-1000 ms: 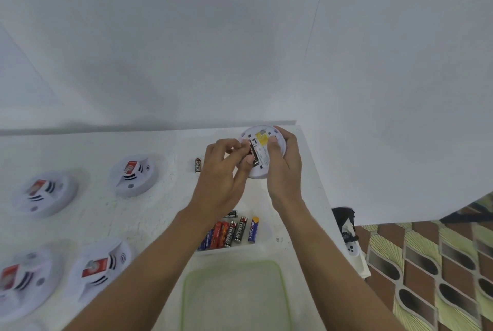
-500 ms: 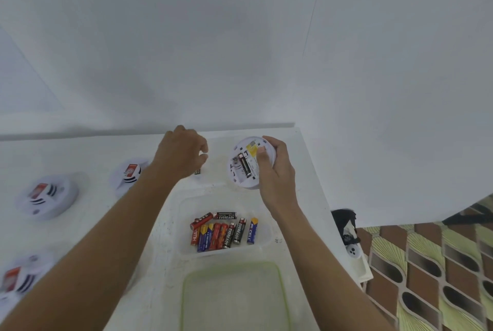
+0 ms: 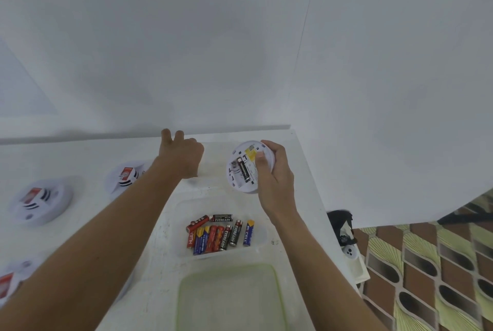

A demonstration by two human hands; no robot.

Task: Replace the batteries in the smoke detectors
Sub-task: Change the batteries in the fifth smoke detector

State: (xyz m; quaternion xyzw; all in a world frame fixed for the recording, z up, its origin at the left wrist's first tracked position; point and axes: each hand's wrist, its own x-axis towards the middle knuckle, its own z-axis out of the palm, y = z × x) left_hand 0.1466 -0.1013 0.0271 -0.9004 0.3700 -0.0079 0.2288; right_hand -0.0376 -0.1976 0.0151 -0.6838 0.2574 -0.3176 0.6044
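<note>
Nearest lies one green-rimmed lid (image 3: pixel 278 290), flat on the white desk (image 3: pixel 80 160). Just beyond it sits one clear tray (image 3: pixel 262 234) with loose batteries (image 3: pixel 213 237) in it; nine can be counted, some overlapping: seven side by side and two lying slantwise across their far ends. To the left, three smoke detectors rest face up on the desk, each with a red label: one at the near edge (image 3: pixel 8 282), cut off by the frame, one further back (image 3: pixel 42 201), and one (image 3: pixel 125 176) partly behind the left forearm. Past the tray, the right hand (image 3: pixel 276 173) holds a fourth smoke detector (image 3: pixel 240 178) above the desk, back side up, fingers curled round its rim and thumb pressed on the back. One black battery (image 3: pixel 243 169) lies in its open compartment. Well apart from it, the left hand (image 3: pixel 181 154) hovers palm down near the desk's far edge, fingers loosely stretched forward; whatever is beneath it is hidden. Behind stands a white wall (image 3: pixel 240 50)
</note>
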